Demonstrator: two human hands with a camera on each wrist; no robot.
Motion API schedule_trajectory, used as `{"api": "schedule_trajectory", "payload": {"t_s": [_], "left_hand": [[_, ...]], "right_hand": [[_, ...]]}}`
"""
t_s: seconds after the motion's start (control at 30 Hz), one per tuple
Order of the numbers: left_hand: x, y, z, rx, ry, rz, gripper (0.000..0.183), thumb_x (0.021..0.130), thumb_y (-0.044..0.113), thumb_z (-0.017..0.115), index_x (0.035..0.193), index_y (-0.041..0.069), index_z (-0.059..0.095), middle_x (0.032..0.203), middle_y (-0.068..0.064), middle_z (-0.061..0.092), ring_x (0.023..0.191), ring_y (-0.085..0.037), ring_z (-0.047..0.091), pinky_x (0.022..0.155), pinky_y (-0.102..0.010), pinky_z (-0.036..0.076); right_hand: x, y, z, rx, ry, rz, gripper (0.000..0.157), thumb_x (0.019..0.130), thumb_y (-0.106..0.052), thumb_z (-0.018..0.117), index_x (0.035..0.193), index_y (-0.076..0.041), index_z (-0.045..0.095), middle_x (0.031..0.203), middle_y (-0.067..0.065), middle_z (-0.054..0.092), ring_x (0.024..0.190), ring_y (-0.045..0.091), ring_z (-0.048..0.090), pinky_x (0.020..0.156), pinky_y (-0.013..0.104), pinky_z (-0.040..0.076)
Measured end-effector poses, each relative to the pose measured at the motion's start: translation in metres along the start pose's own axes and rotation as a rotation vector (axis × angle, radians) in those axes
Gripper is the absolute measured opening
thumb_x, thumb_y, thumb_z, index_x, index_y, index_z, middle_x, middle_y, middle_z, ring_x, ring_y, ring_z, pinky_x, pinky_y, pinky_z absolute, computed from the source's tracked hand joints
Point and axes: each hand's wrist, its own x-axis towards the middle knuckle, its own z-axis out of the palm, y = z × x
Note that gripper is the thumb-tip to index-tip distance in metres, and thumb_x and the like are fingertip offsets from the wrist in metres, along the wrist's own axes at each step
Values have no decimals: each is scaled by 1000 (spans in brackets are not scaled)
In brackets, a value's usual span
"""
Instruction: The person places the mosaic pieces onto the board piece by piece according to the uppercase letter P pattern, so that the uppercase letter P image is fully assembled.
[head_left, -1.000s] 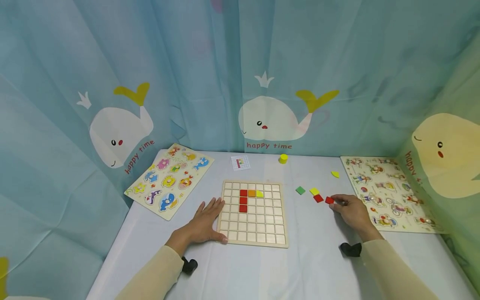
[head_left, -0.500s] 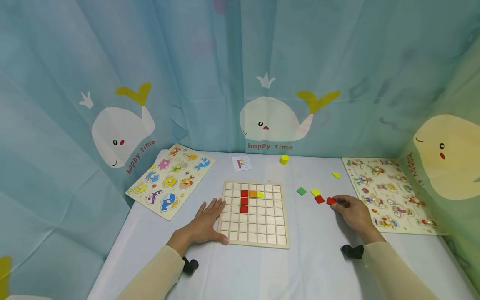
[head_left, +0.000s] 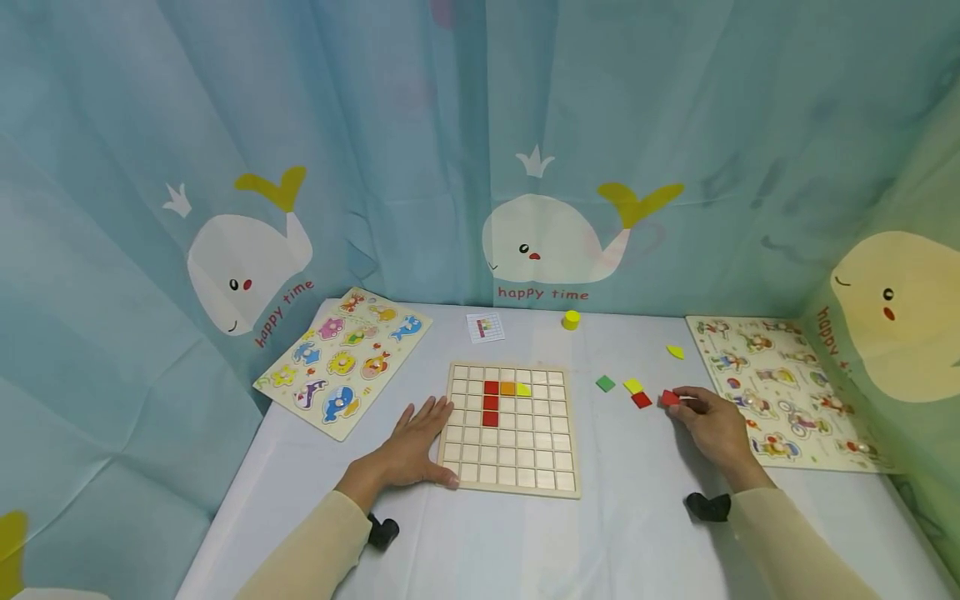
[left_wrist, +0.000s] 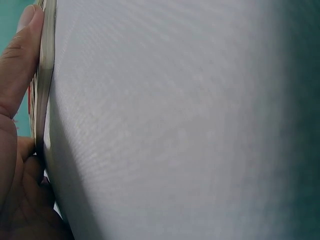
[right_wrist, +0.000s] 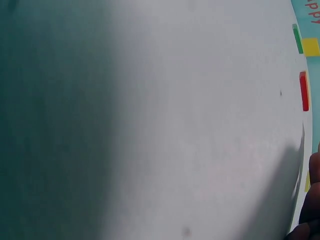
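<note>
My left hand [head_left: 411,446] lies spread on the table at the left edge of a wooden grid board [head_left: 517,492]. In the left wrist view its thumb [left_wrist: 22,60] rests on the board's side. Three red tiles [head_left: 491,403] stand in a column on the board, with an orange tile [head_left: 508,389] and a yellow quarter-round tile [head_left: 522,390] beside the top one. To the right, my right hand [head_left: 708,425] pinches a red square tile [head_left: 669,398] between thumb and fingers. Another red tile [head_left: 641,400], a yellow tile [head_left: 633,386] and a green tile [head_left: 605,383] lie nearby.
A sea-animal puzzle board [head_left: 343,362] lies at the left and a figure puzzle board [head_left: 780,392] at the right. A small pattern card [head_left: 485,327], a yellow cylinder [head_left: 572,320] and a yellow quarter-round piece [head_left: 676,352] are farther back, before a curtain [head_left: 420,208].
The red tile in my right hand has risen slightly and tilted, with the fingers farther over it. My left hand keeps its place at the board.
</note>
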Motion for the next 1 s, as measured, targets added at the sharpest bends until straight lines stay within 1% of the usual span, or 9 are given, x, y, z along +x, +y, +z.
{"api": "schedule_trajectory", "payload": {"t_s": [0.07, 0.2, 0.3, 0.43, 0.5, 0.7, 0.77, 1.0], "left_hand": [[0, 1, 0, 4, -2, -3, 131, 72, 58, 91, 170, 10, 18, 178, -6, 13, 166, -26, 3, 135, -49, -3], [1, 1, 0, 11, 0, -4, 131, 73, 59, 91, 170, 10, 18, 178, -5, 13, 166, -25, 3, 136, -49, -3], [1, 0, 0, 10, 0, -5, 130, 73, 59, 90, 170, 11, 18, 178, -5, 12, 166, -25, 2, 135, -49, -4], [1, 1, -1, 12, -2, -6, 130, 73, 59, 90, 170, 11, 18, 178, -5, 12, 166, -25, 2, 135, -48, -4], [0, 1, -1, 14, -4, -6, 131, 73, 59, 91, 170, 10, 18, 178, -6, 13, 166, -26, 2, 136, -49, -3], [-1, 0, 0, 9, 6, 0, 130, 72, 58, 92, 169, 8, 20, 178, -8, 15, 166, -27, 4, 136, -50, -2], [-1, 0, 0, 15, 3, -5, 130, 73, 58, 91, 170, 9, 19, 178, -7, 14, 166, -26, 3, 136, -49, -3], [-1, 0, -1, 28, -7, -3, 131, 73, 59, 91, 170, 10, 17, 178, -6, 12, 166, -26, 2, 136, -49, -2]], "right_hand": [[-1, -1, 2, 6, 12, -1, 38, 104, -18, 68, 140, -5, 64, 131, 27, 65, 109, 35, 61, 71, 25, 49], [-3, -4, 6, 23, 28, -21, 38, 104, -18, 68, 140, -5, 64, 131, 26, 66, 107, 33, 61, 66, 18, 49], [-5, -8, 8, 35, 41, -55, 37, 104, -17, 68, 139, -5, 65, 128, 26, 68, 101, 28, 61, 64, 19, 49], [-7, -14, 12, 28, 61, -116, 34, 102, -16, 70, 135, -5, 68, 120, 24, 72, 90, 20, 59, 60, 20, 49], [-9, -16, 15, 29, 65, -138, 33, 101, -15, 71, 133, -5, 69, 117, 23, 73, 88, 17, 59, 60, 20, 49], [-12, -26, 22, 33, 66, -172, 31, 100, -14, 73, 130, -6, 71, 115, 21, 75, 87, 14, 60, 61, 19, 48], [-14, -30, 24, 47, 64, -178, 31, 100, -13, 73, 130, -5, 71, 113, 21, 75, 85, 14, 60, 60, 19, 48], [-21, -51, 34, 66, 55, -207, 31, 98, -10, 75, 129, -3, 71, 110, 22, 75, 81, 14, 61, 58, 20, 48]]}}
